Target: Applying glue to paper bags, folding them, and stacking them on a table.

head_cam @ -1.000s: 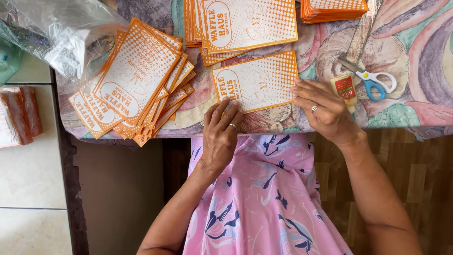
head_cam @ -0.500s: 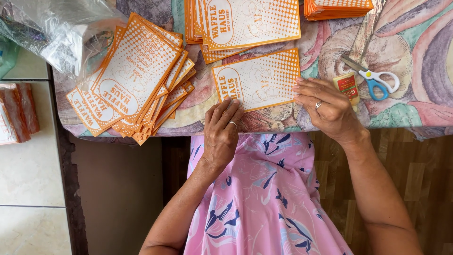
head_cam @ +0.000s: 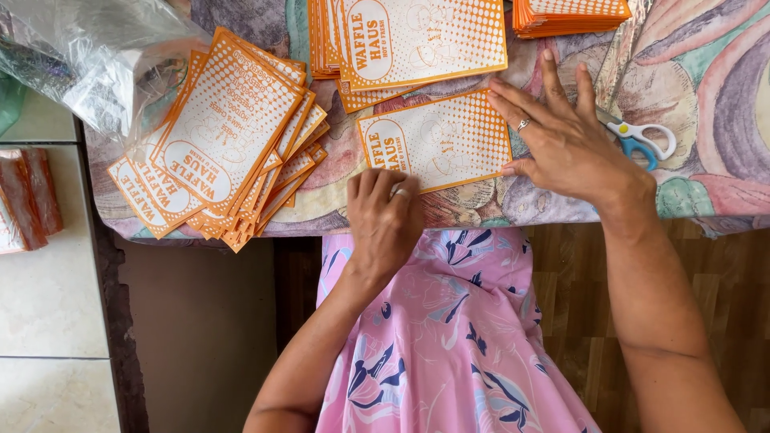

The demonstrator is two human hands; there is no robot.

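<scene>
Head view: both flat, empty hands, left hand [head_cam: 385, 215] and right hand [head_cam: 565, 140], press the paper sleeve [head_cam: 433, 140] beside scissors [head_cam: 642, 138].

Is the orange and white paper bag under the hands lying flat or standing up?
Lying flat. The paper bag rests face up on the tablecloth, with the left hand on its near edge and the right hand on its right end.

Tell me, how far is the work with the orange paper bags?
Done, it seems: a fanned pile of bags lies at the left. In hand: the left hand and right hand press one flat bag. Left: two stacks at the top.
</scene>
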